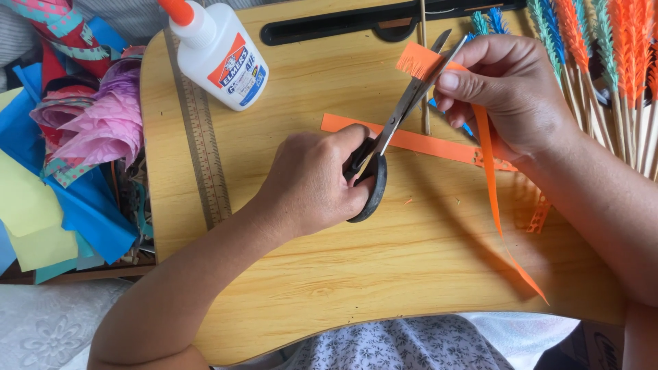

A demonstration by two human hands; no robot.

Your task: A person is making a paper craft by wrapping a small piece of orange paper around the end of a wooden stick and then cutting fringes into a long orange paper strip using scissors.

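My left hand (308,185) grips the black handles of a pair of scissors (404,109), blades pointing up and to the right. The blades close on the fringed top end of a long orange paper strip (488,171). My right hand (514,89) pinches this strip just below the fringe, and its tail hangs down across the wooden lap desk (343,274). A second orange strip (425,144) lies flat on the desk under the scissors.
A white glue bottle (219,51) with an orange cap lies at the desk's top left, beside a metal ruler (202,137). A thin wooden skewer (423,75) lies at the top centre. Fringed paper feathers on sticks (603,55) stand at the right. Coloured paper (68,137) is piled at the left.
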